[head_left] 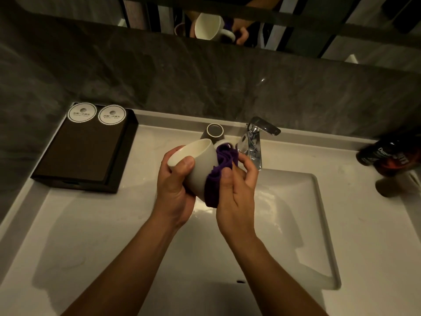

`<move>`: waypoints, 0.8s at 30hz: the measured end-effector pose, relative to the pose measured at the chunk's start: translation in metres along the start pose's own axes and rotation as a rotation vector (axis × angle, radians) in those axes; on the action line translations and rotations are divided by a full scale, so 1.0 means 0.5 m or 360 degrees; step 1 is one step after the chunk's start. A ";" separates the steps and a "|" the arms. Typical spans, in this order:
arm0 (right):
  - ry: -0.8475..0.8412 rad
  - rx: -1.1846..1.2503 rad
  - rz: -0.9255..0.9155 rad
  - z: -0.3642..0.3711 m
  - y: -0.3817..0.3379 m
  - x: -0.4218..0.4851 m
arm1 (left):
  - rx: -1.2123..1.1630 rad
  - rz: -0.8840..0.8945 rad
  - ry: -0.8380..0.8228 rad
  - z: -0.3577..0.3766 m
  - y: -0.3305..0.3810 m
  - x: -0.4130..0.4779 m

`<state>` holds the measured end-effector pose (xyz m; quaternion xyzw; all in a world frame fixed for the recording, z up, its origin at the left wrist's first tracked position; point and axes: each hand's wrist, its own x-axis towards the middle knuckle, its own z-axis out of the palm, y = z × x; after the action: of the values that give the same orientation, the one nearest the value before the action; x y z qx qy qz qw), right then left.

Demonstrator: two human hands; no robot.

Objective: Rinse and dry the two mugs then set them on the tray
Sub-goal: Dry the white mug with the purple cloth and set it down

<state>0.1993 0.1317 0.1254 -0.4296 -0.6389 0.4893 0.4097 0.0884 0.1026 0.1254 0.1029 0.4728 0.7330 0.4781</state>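
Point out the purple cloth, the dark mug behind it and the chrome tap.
purple cloth [214, 188], head view, lower fold.
dark mug [214, 130], head view, base.
chrome tap [264, 128], head view, lever.

Left hand [174, 190]: grip around a tilted grey mug [198, 166] above the basin [284, 224].
Right hand [237, 190]: presses a purple cloth [216, 179] on the mug's side.
Second mug [213, 132]: upside down, 12 o'clock.
Tap [255, 142]: 1 o'clock.
Tray [86, 149]: 9 o'clock on the worktop [68, 247], two round coasters [96, 114].
Bottle [389, 153]: 3 o'clock.
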 end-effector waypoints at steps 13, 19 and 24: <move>-0.0114 0.0464 0.0941 0.011 -0.023 0.051 | 0.0596 0.0546 0.0146 -0.025 -0.023 0.004; 0.0105 0.1087 0.0821 0.042 0.000 -0.021 | 0.0581 0.0640 0.0365 -0.006 -0.023 0.014; 0.0017 0.1002 0.0857 0.028 0.026 -0.028 | 0.0708 0.0705 0.0351 -0.023 -0.027 0.016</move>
<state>0.1920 0.1165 0.1086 -0.4375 -0.3208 0.7483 0.3817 0.0853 0.1036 0.1062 0.2251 0.6363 0.7046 0.2190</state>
